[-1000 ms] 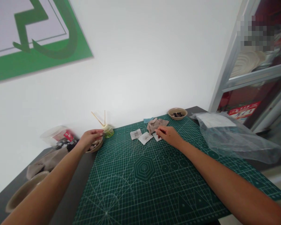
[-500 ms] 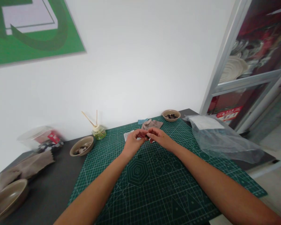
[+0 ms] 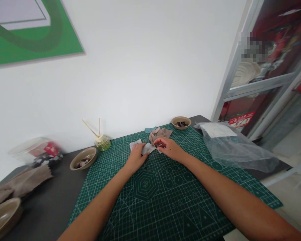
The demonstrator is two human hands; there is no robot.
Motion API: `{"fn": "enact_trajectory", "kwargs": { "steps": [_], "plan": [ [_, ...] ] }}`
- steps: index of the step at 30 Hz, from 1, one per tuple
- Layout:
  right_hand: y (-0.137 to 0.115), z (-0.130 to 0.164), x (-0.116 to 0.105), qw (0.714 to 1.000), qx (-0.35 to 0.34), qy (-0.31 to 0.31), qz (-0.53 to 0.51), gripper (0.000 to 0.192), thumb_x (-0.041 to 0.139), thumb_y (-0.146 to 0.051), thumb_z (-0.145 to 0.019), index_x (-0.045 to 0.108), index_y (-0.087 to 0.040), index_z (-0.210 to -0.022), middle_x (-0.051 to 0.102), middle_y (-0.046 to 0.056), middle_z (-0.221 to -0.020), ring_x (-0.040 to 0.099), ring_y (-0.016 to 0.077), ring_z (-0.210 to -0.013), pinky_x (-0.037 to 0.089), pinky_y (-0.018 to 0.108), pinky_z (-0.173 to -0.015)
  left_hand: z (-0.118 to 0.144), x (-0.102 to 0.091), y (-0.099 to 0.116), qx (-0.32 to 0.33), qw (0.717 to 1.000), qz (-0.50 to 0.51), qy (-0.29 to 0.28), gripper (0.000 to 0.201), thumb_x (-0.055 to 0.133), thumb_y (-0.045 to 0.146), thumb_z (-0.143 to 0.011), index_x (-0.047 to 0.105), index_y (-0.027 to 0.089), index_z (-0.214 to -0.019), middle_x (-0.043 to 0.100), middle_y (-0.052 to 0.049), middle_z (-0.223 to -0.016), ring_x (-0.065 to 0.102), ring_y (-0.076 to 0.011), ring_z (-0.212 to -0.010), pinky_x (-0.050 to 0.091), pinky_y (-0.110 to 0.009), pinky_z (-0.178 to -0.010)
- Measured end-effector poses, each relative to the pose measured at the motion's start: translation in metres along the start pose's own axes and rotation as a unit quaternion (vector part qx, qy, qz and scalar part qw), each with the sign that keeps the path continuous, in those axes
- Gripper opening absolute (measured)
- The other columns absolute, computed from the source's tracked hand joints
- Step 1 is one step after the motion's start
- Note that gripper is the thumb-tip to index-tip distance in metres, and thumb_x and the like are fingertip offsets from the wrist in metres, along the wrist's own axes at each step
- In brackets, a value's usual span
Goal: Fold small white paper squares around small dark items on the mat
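Green mat (image 3: pixel 153 214): flat, smooth-looking, gridded. Step in hand seems to be positioning 1 white sheet (image 3: pixel 148 148); next move probably calls for light, steady fingertips. Left hand (image 3: pixel 135 157): thumb and fingers parted, at the sheet. Right hand (image 3: pixel 172 149): fingers curled, tips close; can't tell if gripping. Beyond: brown cloth (image 3: pixel 160 133), soft-looking, rumpled. Sheet: thin, squarish, lies between hands.
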State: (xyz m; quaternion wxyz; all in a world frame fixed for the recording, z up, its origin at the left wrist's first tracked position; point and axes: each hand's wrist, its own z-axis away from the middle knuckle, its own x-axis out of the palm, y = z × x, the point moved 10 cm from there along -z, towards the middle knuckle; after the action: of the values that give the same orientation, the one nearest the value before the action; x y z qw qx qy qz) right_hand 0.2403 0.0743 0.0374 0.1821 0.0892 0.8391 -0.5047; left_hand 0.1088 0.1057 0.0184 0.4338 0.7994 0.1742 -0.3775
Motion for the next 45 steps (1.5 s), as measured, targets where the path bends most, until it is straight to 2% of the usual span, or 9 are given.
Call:
{"fn": "enact_trajectory", "kwargs": {
  "steps": [6, 10, 16, 20, 23, 26, 33, 38, 45],
  "plan": [
    [0.001, 0.002, 0.002, 0.999, 0.002, -0.012, 0.039, 0.023, 0.054, -0.005, -0.074, 0.060, -0.016, -0.093, 0.064, 0.005, -0.093, 0.061, 0.0171, -0.085, 0.050, 0.034, -0.079, 0.019, -0.001, 0.012, 0.036, 0.998, -0.029, -0.039, 0.039, 0.063, 0.016, -0.072, 0.061, 0.017, -0.111, 0.061, -0.010, -0.112, 0.049, -0.0291, -0.113, 0.035, -0.047, -0.100],
    [0.002, 0.003, 0.006, 0.998, 0.007, -0.027, 0.050, 0.022, 0.055, -0.005, -0.074, 0.060, -0.017, -0.092, 0.064, 0.004, -0.093, 0.062, 0.0169, -0.084, 0.051, 0.033, -0.078, 0.038, -0.003, 0.025, 0.057, 0.993, -0.042, -0.090, 0.041, 0.062, 0.013, -0.073, 0.059, 0.023, -0.113, 0.060, -0.008, -0.117, 0.046, -0.0284, -0.117, 0.033, -0.049, -0.101],
    [-0.011, 0.009, 0.027, 0.992, -0.015, -0.074, 0.100, 0.021, 0.058, -0.005, -0.074, 0.060, -0.016, -0.092, 0.061, 0.005, -0.093, 0.060, 0.0165, -0.081, 0.051, 0.030, -0.073, 0.040, -0.016, 0.025, 0.066, 0.996, -0.009, -0.054, 0.034, 0.060, 0.014, -0.074, 0.060, 0.023, -0.107, 0.062, -0.006, -0.109, 0.050, -0.0273, -0.109, 0.037, -0.046, -0.097],
    [-0.028, 0.017, 0.046, 0.980, -0.068, -0.122, 0.144, 0.021, 0.056, -0.007, -0.078, 0.058, -0.018, -0.097, 0.061, 0.005, -0.093, 0.059, 0.0165, -0.081, 0.049, 0.031, -0.074, 0.038, -0.012, 0.018, 0.066, 0.997, -0.011, -0.046, 0.020, 0.063, 0.013, -0.073, 0.063, 0.020, -0.092, 0.063, -0.005, -0.102, 0.051, -0.0258, -0.105, 0.038, -0.043, -0.094],
    [-0.034, 0.021, 0.055, 0.967, -0.096, -0.143, 0.188, 0.022, 0.057, -0.008, -0.079, 0.058, -0.017, -0.098, 0.061, 0.007, -0.096, 0.057, 0.0198, -0.090, 0.047, 0.034, -0.081, 0.043, -0.009, 0.019, 0.077, 0.996, -0.023, -0.046, 0.018, 0.064, 0.012, -0.073, 0.063, 0.019, -0.089, 0.062, -0.006, -0.103, 0.049, -0.0252, -0.106, 0.037, -0.042, -0.094],
    [-0.036, 0.023, 0.057, 0.962, -0.112, -0.140, 0.205, 0.021, 0.057, -0.009, -0.079, 0.058, -0.017, -0.098, 0.060, 0.008, -0.099, 0.055, 0.0218, -0.096, 0.045, 0.038, -0.086, 0.047, -0.008, 0.023, 0.084, 0.995, -0.026, -0.048, 0.018, 0.063, 0.012, -0.074, 0.062, 0.020, -0.091, 0.062, -0.006, -0.105, 0.049, -0.0251, -0.106, 0.037, -0.042, -0.093],
    [-0.042, 0.026, 0.059, 0.957, -0.129, -0.095, 0.244, 0.024, 0.052, -0.007, -0.074, 0.057, -0.018, -0.096, 0.058, 0.009, -0.097, 0.051, 0.0236, -0.093, 0.044, 0.038, -0.083, 0.049, -0.010, 0.024, 0.083, 0.995, -0.017, -0.051, 0.024, 0.059, 0.008, -0.076, 0.061, 0.021, -0.097, 0.063, -0.006, -0.106, 0.050, -0.0252, -0.106, 0.037, -0.043, -0.092],
    [-0.042, 0.028, 0.066, 0.949, -0.140, -0.114, 0.257, 0.024, 0.051, -0.007, -0.077, 0.056, -0.017, -0.098, 0.057, 0.010, -0.099, 0.050, 0.0242, -0.095, 0.044, 0.040, -0.083, 0.049, -0.011, 0.019, 0.076, 0.996, -0.013, -0.044, 0.023, 0.058, 0.008, -0.077, 0.062, 0.021, -0.095, 0.062, -0.005, -0.106, 0.050, -0.0248, -0.105, 0.037, -0.043, -0.092],
    [-0.038, 0.024, 0.068, 0.956, -0.134, -0.135, 0.225, 0.018, 0.052, -0.006, -0.082, 0.056, -0.018, -0.095, 0.059, 0.008, -0.097, 0.052, 0.0224, -0.093, 0.046, 0.038, -0.081, 0.049, -0.008, 0.020, 0.075, 0.996, -0.016, -0.053, 0.018, 0.058, 0.010, -0.078, 0.062, 0.021, -0.092, 0.061, -0.006, -0.106, 0.050, -0.0240, -0.104, 0.038, -0.041, -0.091]
  ]
}}
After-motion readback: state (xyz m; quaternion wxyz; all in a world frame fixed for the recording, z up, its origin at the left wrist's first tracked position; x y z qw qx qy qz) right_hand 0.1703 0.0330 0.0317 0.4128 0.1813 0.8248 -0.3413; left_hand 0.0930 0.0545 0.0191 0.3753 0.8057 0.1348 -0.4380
